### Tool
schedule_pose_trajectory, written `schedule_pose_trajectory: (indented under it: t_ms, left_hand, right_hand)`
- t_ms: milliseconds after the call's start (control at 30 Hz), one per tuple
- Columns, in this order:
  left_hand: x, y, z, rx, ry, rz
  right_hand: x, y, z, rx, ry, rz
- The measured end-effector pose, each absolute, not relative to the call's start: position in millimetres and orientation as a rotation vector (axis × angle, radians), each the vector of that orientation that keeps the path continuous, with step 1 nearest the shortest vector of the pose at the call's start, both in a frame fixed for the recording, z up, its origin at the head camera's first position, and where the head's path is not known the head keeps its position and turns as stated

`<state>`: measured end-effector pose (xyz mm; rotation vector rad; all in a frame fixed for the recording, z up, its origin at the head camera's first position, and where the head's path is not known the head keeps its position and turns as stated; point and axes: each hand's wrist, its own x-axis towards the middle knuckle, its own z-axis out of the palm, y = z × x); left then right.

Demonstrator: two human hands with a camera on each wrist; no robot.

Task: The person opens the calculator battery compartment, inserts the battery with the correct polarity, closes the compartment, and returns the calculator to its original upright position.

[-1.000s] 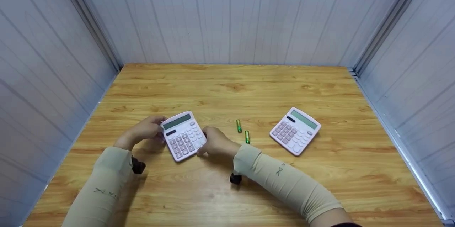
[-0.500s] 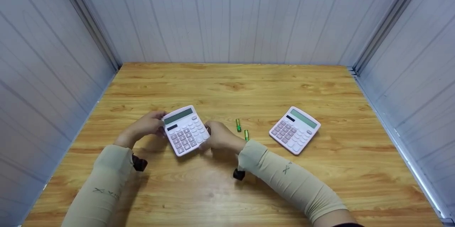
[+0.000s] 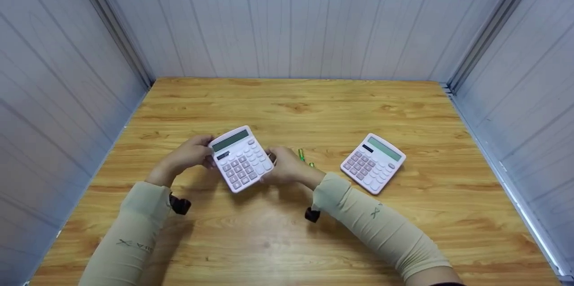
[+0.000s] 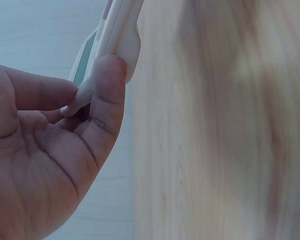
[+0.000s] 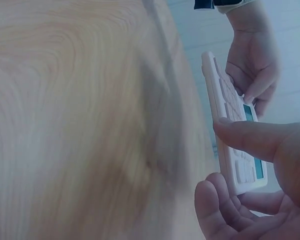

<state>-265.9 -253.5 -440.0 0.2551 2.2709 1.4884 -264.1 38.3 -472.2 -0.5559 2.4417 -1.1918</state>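
Observation:
A pale pink calculator point(image 3: 241, 159) is held above the table, face up and turned slightly, between both hands. My left hand point(image 3: 192, 155) grips its upper left edge. In the left wrist view the thumb and fingers of that left hand point(image 4: 55, 130) pinch the calculator's edge point(image 4: 117, 30). My right hand point(image 3: 286, 166) grips the lower right side. The right wrist view shows the right hand point(image 5: 270, 175) with its thumb over the keys and fingers under the calculator point(image 5: 227, 115). What lies beneath the calculator is hidden.
Two green batteries point(image 3: 301, 155) lie on the wooden table point(image 3: 287, 241) just behind the right wrist, the nearer one partly covered. A second pink calculator point(image 3: 373, 163) lies at the right. Pale panelled walls point(image 3: 287, 21) enclose the table's back and sides.
Both hands have lifted the calculator and carried it a little to the right and away from me. The right forearm now covers more of the batteries. The second calculator stays put.

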Motion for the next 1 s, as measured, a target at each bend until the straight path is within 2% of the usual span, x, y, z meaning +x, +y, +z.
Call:
schedule_pose_trajectory:
  t_ms: [500, 1000]
  left_hand:
    - [-262, -226, -434, 0.26, 2.245, 1.576]
    - [-260, -200, -432, 0.148, 2.143, 1.773]
  right_hand:
    - [-274, 76, -457, -0.576, 2.328, -1.38]
    - [-283, 107, -446, -0.398, 1.992, -1.693]
